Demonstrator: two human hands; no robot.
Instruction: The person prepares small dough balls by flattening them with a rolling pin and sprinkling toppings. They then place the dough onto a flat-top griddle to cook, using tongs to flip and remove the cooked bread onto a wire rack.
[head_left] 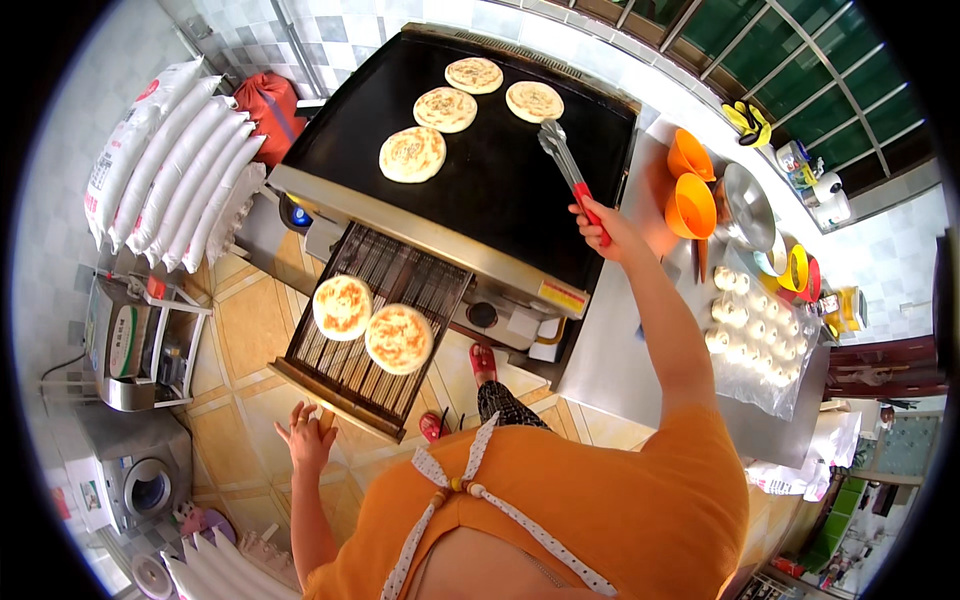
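Observation:
My right hand (600, 228) grips red-handled metal tongs (566, 160), whose head is just below the rightmost flatbread (534, 101) on the black griddle (470, 200). Several browned flatbreads (412, 154) lie on the griddle. Under its front, a pulled-out rack drawer (318, 370) holds two flatbreads (398, 339). My left hand (306, 436) is just below the drawer's front edge, fingers spread and holding nothing.
A steel counter (600, 360) at right bears orange bowls (690, 205), a steel bowl (742, 205) and dough pieces (755, 325). Stacked white sacks (150, 180), a red sack (270, 105) and a white trolley (185, 355) stand left. A front-loading machine (150, 460) sits lower left.

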